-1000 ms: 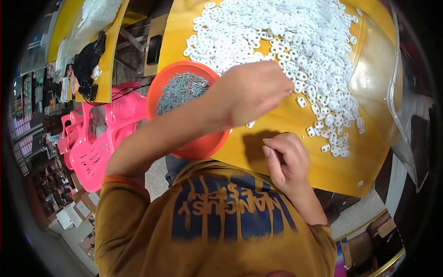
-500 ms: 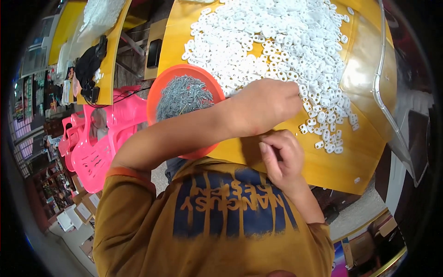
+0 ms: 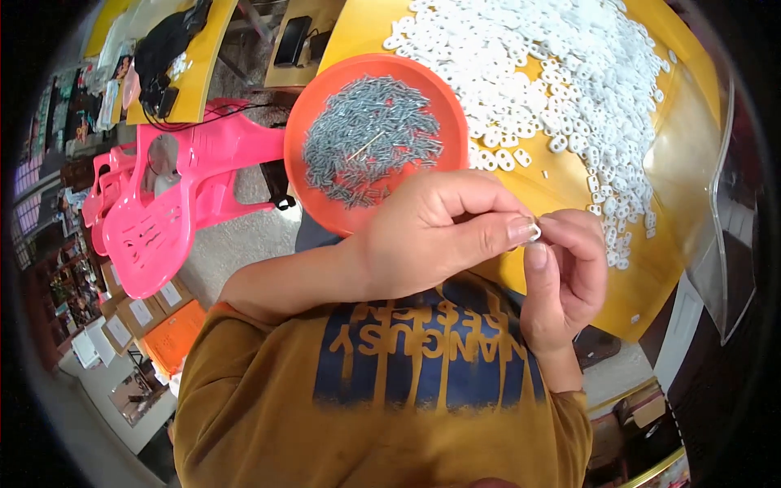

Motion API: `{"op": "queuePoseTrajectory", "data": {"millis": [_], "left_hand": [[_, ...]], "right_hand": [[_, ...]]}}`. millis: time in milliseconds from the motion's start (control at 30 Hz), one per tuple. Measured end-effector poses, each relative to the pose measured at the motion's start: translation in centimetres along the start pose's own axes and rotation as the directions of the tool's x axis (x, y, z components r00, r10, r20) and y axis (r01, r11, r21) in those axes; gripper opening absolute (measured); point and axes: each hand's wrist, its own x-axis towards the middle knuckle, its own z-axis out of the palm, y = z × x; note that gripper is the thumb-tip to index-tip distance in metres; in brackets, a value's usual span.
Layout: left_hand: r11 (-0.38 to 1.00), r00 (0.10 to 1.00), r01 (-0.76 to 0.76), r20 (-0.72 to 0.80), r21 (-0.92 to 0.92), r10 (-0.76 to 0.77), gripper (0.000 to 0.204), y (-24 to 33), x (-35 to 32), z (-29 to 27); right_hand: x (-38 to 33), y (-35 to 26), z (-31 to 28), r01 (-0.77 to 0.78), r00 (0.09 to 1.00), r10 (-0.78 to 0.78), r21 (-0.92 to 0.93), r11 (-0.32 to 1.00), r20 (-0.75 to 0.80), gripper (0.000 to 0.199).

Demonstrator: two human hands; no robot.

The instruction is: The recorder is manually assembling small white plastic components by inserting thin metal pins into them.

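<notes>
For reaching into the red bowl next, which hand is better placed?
Probably the left hand: it is nearer the red bowl, though its fingers pinch a white piece. The right hand lies farther.

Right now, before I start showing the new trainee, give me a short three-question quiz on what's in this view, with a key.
1. True or false: the orange-red bowl holds many small metal pieces.
2. What does the left hand pinch between its fingers?
A) a small white piece
B) a black cable
C) the bowl's rim
3. Fill in the colour: the plastic chair to the left of the bowl is ____.

Key: 1. True. 2. A. 3. Pink.
</notes>
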Motion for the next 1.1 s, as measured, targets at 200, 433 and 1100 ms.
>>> {"op": "queuePoseTrajectory", "data": {"millis": [200,433,1100], "left_hand": [[0.973,0.974,-0.212,-0.066,0.096,0.219,0.011,-2.4,-2.2,-2.4],[0.988,0.947,-0.15,-0.291,-0.031,0.135,0.015,-4.1,-6.0,-5.2],[0.969,0.932,-0.16,-0.353,-0.188,0.086,0.014,-4.4,-9.1,-7.6]], "right_hand": [[-0.6,0.3,2.5,0.06,0.993,-0.039,-0.183,0.981,0.114,0.014],[0.8,0.5,6.4,0.195,0.95,-0.112,-0.277,0.941,0.291,0.019],[6.6,3.0,9.0,0.607,0.767,-0.071,-0.684,0.404,0.638,0.011]]}}
